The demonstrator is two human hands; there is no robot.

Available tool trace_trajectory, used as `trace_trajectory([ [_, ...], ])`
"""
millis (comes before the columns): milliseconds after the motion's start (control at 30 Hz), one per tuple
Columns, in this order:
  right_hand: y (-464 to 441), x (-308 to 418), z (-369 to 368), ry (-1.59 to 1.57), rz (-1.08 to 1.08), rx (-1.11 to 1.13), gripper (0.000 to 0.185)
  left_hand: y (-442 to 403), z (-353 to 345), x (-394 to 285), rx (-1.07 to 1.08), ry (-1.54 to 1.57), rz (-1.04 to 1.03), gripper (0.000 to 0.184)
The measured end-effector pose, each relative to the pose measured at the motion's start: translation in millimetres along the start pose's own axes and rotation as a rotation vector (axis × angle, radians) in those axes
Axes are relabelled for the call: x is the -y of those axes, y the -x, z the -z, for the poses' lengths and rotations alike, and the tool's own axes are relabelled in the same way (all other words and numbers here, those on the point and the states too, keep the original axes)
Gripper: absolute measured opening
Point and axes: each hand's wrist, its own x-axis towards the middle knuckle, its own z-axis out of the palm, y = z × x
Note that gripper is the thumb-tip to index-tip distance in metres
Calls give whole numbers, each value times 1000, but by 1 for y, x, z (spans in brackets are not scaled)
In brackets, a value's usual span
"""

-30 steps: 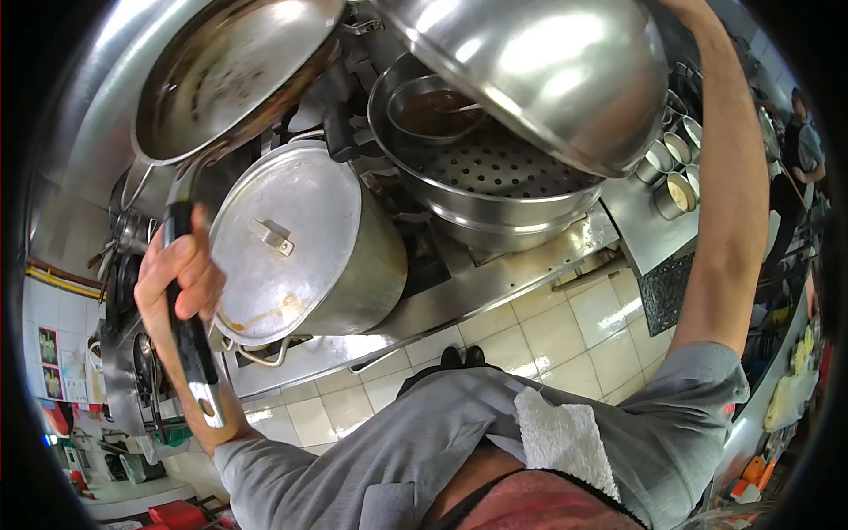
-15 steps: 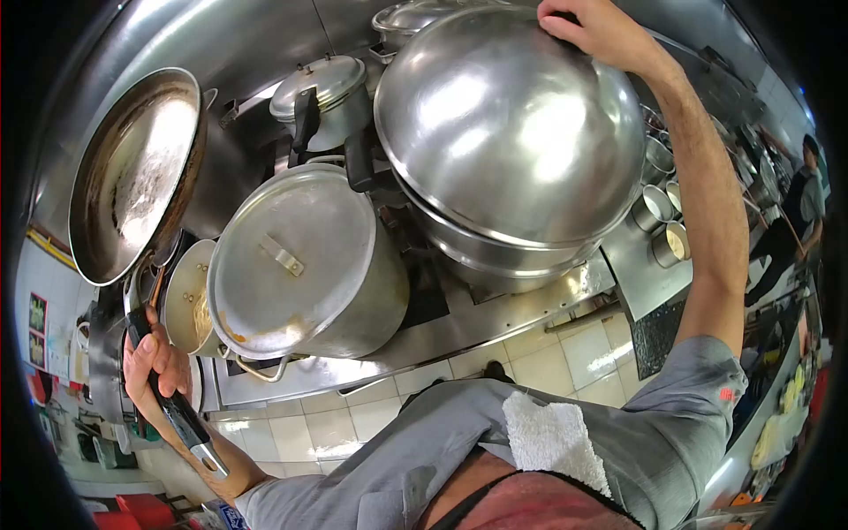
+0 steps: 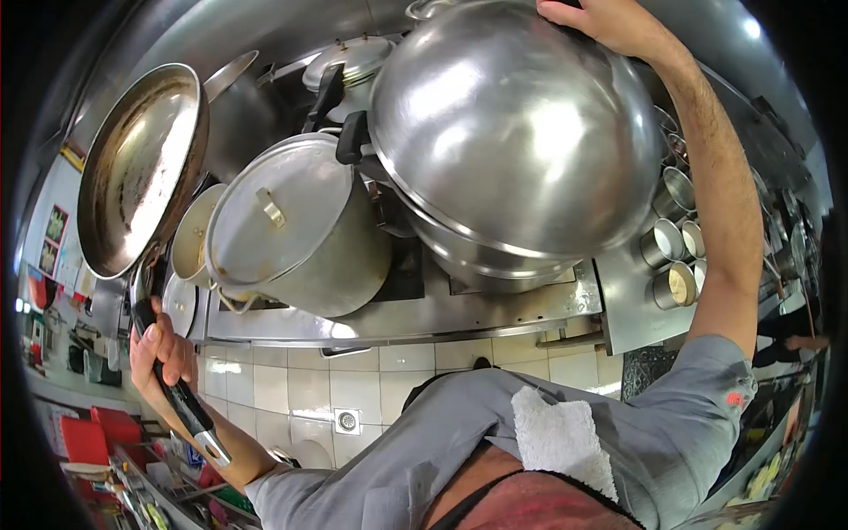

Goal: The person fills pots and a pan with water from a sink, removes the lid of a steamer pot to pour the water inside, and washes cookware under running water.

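My left hand is wrapped round the black handle of a frying pan. The pan is held tilted up at the left, its worn, browned inside facing me. At the top edge of the view, my right hand grips the top of a large domed lid; part of the fingers is cut off. The shiny lid covers a wide steel pot on the stove, and I cannot tell whether its rim rests there all round. Between my hands stands a tall aluminium pot with a flat lid.
A pressure cooker stands behind the tall pot. An open pot sits left of it. Several metal cups line the right counter. The stove's front edge runs before me, over a tiled floor. Another person's hand shows far right.
My view has shifted, so the stove and pots sit differently in it and more floor shows. Both hands keep their grip; the frying pan stays raised at the left.
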Motion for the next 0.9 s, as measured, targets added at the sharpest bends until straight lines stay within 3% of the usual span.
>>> trace_trajectory([
  [267, -21, -11, -39, -18, -1, 297, 22, 17, 2, -6, -50, 0, -21, 29],
  [533, -56, -34, -85, 8, 113, 268, 20, 47, 38, -6, -14, 53, -9, 29],
  [600, -58, -41, -92, -29, -43, 302, 23, 55, 46, -4, -83, 64, -22, 28],
  [633, -58, -45, -94, -44, -29, 292, 23, 59, 50, -4, -182, 89, 2, 29],
  [733, -49, -38, -93, 4, 67, 207, 23, 64, 58, 0, -236, 61, -13, 29],
  [900, -46, -25, -82, 48, 46, 190, 21, 64, 67, 3, -310, 51, -40, 27],
])
